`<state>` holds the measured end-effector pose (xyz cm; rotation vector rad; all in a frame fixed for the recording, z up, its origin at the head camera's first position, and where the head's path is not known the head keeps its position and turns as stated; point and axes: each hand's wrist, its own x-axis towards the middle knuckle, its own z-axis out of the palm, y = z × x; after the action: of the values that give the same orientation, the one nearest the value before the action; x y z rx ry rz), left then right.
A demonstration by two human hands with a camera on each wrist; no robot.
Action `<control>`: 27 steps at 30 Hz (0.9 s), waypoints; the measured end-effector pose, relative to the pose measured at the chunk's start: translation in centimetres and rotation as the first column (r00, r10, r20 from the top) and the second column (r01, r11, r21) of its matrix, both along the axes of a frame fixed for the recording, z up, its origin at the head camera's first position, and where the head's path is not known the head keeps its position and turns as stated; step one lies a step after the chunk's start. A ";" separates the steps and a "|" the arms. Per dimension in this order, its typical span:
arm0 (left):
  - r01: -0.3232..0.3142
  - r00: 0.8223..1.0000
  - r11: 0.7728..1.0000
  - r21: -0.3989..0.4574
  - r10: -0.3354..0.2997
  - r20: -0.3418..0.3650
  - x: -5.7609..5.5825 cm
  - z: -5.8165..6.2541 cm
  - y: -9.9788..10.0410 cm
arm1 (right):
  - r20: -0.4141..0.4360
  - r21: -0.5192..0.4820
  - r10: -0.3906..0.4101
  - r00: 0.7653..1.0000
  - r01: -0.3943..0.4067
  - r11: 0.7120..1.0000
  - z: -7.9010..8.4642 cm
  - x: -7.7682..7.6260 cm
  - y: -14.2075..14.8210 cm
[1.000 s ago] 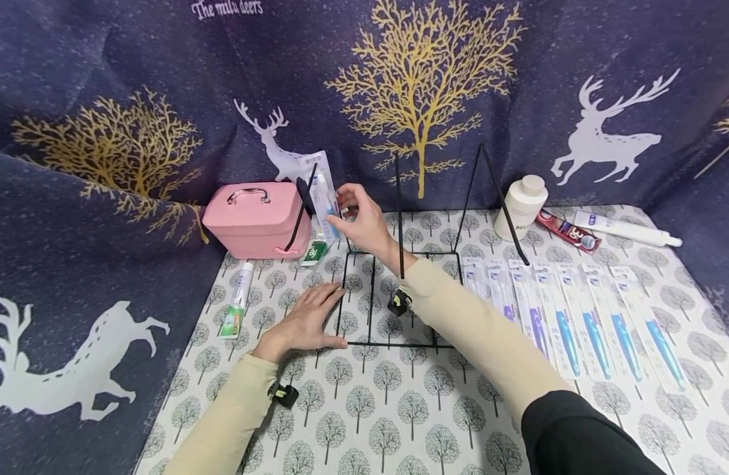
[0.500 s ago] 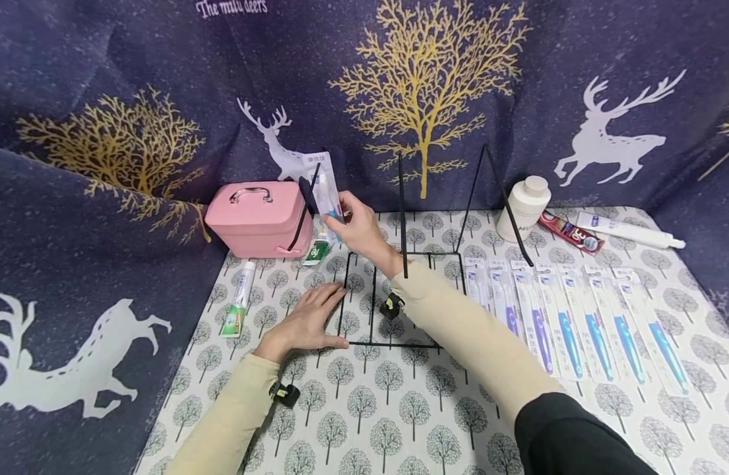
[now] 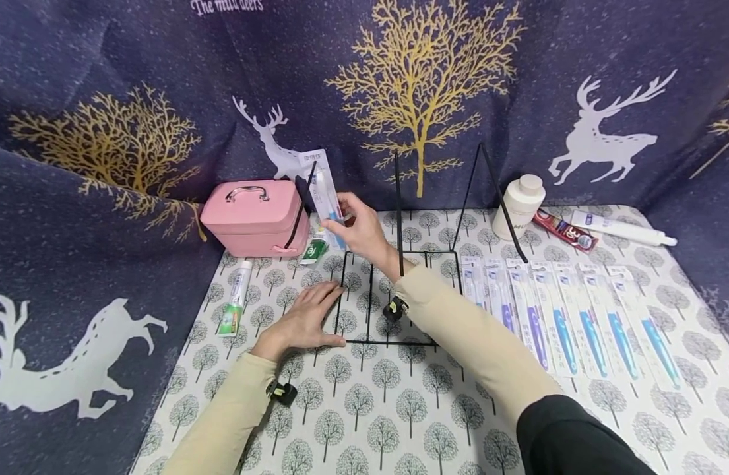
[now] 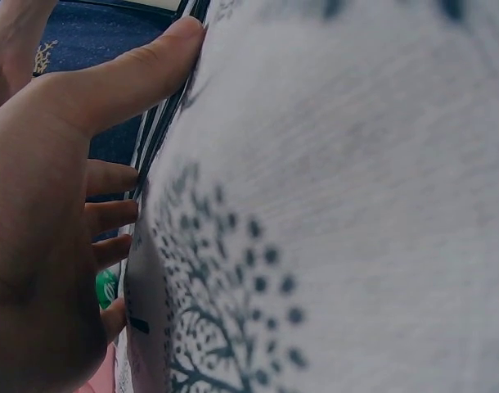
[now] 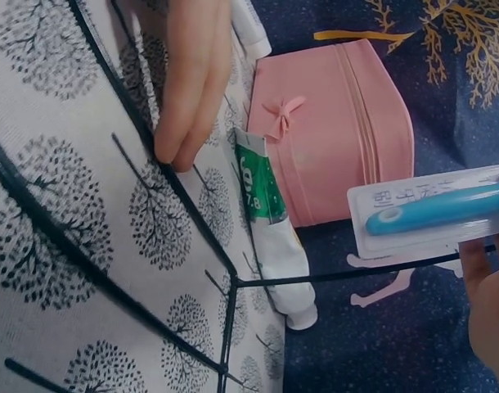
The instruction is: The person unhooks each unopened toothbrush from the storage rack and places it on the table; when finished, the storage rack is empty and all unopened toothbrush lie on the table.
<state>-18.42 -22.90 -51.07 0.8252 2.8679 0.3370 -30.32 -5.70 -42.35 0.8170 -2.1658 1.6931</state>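
Observation:
My right hand [image 3: 364,227] reaches across the black wire rack [image 3: 371,310] and pinches a packaged toothbrush [image 3: 321,181] by its lower right edge. The pack stands nearly upright, leaning left, and overlaps the rack's rear left upright. In the right wrist view the toothbrush's blue handle [image 5: 446,206] shows through the pack, close to a black wire. My left hand [image 3: 305,320] rests with spread fingers at the rack's left base wire, fingertips right at it. A green and white toothpaste tube [image 5: 270,229] lies just left of the rack.
At the back left is a pink case [image 3: 254,218], with another toothpaste tube [image 3: 236,300] before it. Several packaged toothbrushes [image 3: 563,316] form a row on the right. A white bottle [image 3: 520,208], a red box [image 3: 566,231] and a white tube [image 3: 622,227] stand or lie behind them.
The right hand's fingers have closed on the pack's edge. The pack was lifted a little, then lowered, and leans further left now. The left hand has stayed put.

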 end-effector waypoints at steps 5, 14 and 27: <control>-0.001 1.000 1.000 0.006 0.001 0.006 0.1 -0.1 -0.1 | -0.085 -0.075 0.024 0.996 -0.031 0.997 0.1 0.6 0.3; -0.007 1.000 1.000 -0.001 0.007 0.001 0.1 -0.1 0.0 | -0.220 -0.040 -0.007 0.976 -0.002 0.999 2.5 3.2 1.1; 0.002 1.000 1.000 -0.003 -0.002 -0.019 0.1 -0.1 -0.1 | -0.270 -0.040 0.038 0.962 -0.051 0.998 2.7 4.1 1.5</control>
<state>-18.36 -22.95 -51.13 0.8353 2.8838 0.3264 -26.22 -4.22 -39.68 1.0250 -1.9326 1.5441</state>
